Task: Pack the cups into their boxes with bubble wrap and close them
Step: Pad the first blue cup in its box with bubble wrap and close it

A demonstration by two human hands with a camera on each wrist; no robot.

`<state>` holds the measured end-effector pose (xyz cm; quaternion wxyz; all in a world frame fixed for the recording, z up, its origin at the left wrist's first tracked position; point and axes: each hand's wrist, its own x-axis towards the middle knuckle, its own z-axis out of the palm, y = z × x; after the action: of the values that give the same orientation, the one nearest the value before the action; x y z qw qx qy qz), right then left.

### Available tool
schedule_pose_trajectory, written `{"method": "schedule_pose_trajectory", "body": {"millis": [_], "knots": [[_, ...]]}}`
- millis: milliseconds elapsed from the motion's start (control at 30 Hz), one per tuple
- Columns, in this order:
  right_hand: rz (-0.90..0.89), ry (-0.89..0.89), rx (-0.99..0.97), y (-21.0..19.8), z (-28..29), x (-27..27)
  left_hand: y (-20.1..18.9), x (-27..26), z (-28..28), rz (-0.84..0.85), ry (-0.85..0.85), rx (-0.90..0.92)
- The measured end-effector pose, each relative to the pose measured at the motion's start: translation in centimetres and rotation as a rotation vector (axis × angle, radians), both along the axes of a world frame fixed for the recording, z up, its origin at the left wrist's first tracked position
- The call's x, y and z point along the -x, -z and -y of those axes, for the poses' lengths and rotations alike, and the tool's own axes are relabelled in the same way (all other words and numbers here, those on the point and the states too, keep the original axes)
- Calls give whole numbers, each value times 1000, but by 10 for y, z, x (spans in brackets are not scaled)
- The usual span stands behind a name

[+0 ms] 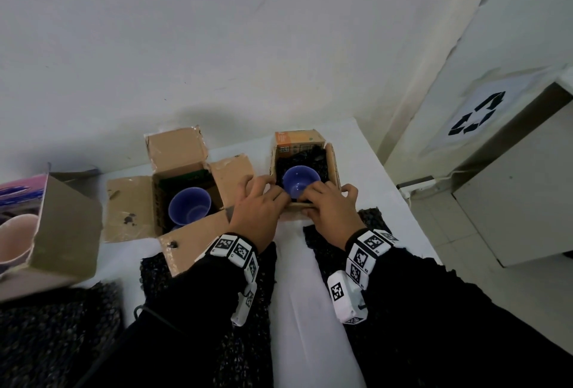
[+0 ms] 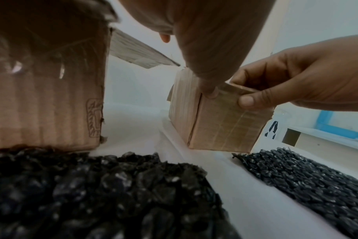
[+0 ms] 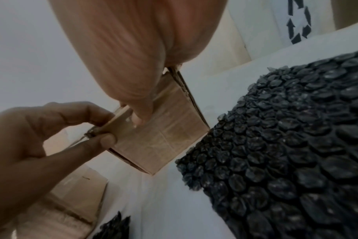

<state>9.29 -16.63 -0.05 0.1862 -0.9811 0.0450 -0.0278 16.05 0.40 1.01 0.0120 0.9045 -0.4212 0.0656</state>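
A small cardboard box (image 1: 334,167) stands open near the table's back right. It holds a blue cup (image 1: 300,184) bedded in black bubble wrap (image 1: 313,158). My left hand (image 1: 273,193) and right hand (image 1: 316,198) both pinch the box's near flap (image 2: 231,90), thumbs outside and fingers over the rim. The left wrist view shows my right thumb (image 2: 246,101) pressing on the front wall. To the left is a bigger open box (image 1: 183,151) with a second blue cup (image 1: 189,209) inside. At the far left, a third box (image 1: 65,232) holds a pink cup (image 1: 15,238).
Loose black bubble wrap sheets lie under my right forearm (image 1: 372,220), under my left forearm (image 1: 248,294) and at the near left (image 1: 55,341). The white table (image 1: 304,294) ends just right of the small box. A recycling bin (image 1: 502,170) stands beyond that edge. A wall is close behind.
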Motion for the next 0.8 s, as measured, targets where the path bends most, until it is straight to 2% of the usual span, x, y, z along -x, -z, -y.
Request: {"method": "schedule_pose_trajectory", "body": {"millis": [133,267,433,600,700,800], "knots": [[119,-32,-60,5,5,3,1,-1,-1,17,3,12],[172,-77,-13,9,8,6,2,2,-1,-1,24,-17],[95,-121,213,3,9,1,-23,9,10,-67,-60,-190],[-17,-177,322,-11,11,-2,-33,16,31,-71,-160,-370],[-90,-191,313,-19,9,1,-34,13,32,-133,-130,-345],[-156,-104,140,-32,11,-6,-30,0,20,-187,-52,-184]]}}
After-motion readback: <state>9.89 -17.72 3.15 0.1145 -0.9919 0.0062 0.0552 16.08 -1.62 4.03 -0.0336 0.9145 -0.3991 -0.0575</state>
